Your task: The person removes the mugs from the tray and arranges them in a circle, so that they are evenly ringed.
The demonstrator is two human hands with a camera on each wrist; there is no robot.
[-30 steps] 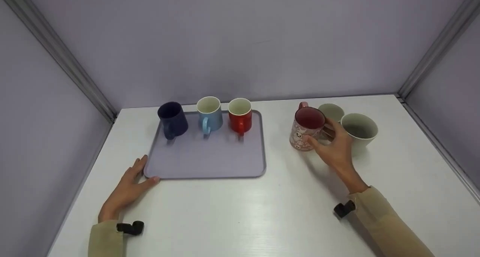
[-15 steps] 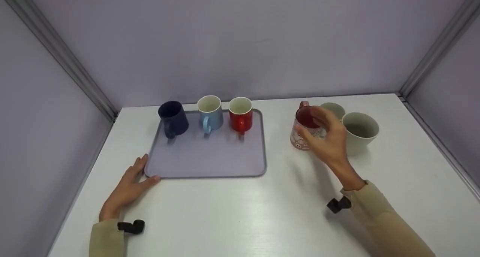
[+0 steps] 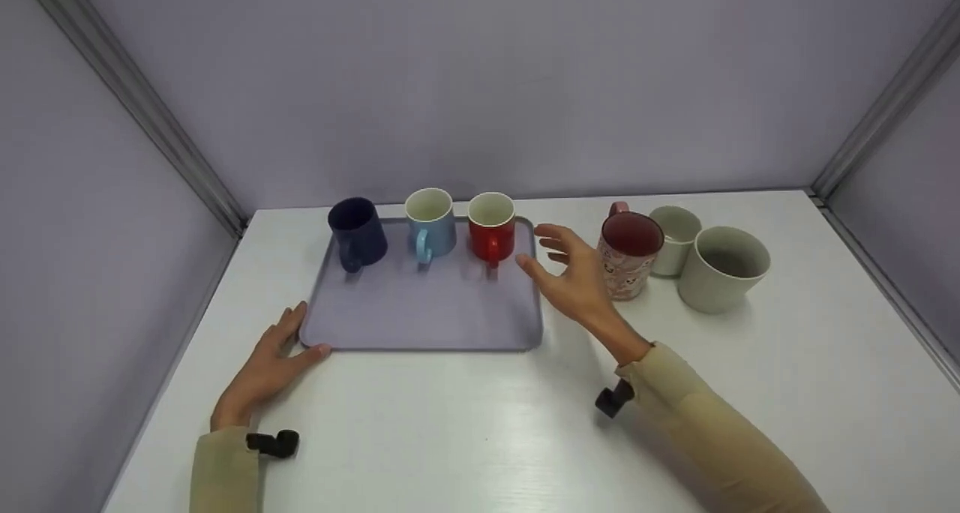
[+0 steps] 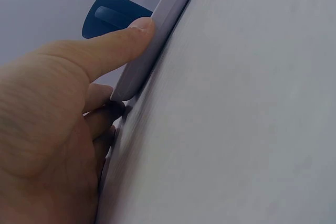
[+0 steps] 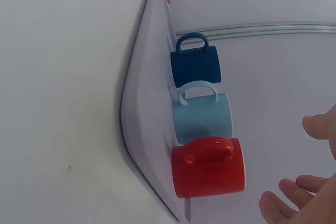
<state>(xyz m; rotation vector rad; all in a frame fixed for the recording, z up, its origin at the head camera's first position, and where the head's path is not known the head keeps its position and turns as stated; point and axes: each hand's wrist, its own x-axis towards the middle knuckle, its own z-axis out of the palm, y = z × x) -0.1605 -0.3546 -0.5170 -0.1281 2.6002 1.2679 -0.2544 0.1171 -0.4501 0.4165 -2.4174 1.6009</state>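
My left hand [image 3: 264, 368] holds the front left corner of a lilac tray [image 3: 420, 325], thumb on the front rim and fingers along the left side. Upright on the tray's back part stand a dark blue mug [image 3: 360, 235], a light blue mug [image 3: 435, 232] and a red mug [image 3: 491, 235]. The right hand [image 3: 574, 280] hovers by the tray's right edge, fingers apart and nothing in them. In the right wrist view its fingertips [image 5: 275, 205] show close to the red mug [image 5: 210, 171]. Just right of that hand is a pink patterned mug [image 3: 626, 262] with a dark red inside.
Two pale cups, a smaller one [image 3: 675, 239] and a wider one [image 3: 720, 273], stand beside the pink mug on the white table [image 3: 450, 430]. A pale wall [image 3: 510, 85] rises behind the table, with side panels left and right.
My right hand has let go of the pink mug and moved left to the tray's right edge. The pink mug stays beside the pale cups. The left hand keeps its place at the tray corner.
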